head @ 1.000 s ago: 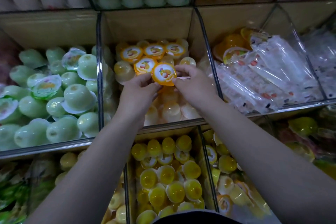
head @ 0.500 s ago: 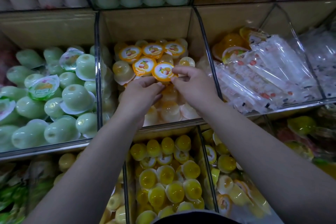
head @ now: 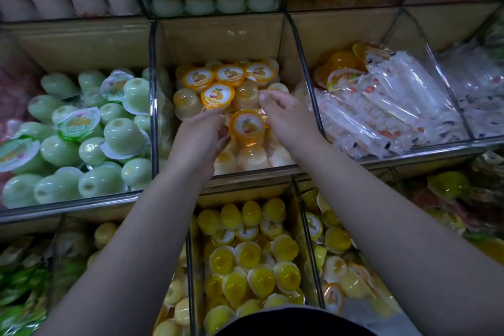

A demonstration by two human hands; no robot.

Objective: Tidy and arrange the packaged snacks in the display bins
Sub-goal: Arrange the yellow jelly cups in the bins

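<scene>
Jelly cup [head: 246, 125] lid-up in centre bin [head: 218, 38], pinched by left hand [head: 200, 142] at its 9 o'clock, right hand [head: 286, 117] at 3. Risk: loose cups [head: 251, 158] beneath could shift, tipping it.

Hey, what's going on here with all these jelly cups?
A person is tidying the middle bin of orange-lidded snacks. The left hand and the right hand hold one jelly cup between them, lid up, over the pile. Behind it, four lid-up cups sit neatly; the rest lie jumbled.
</scene>
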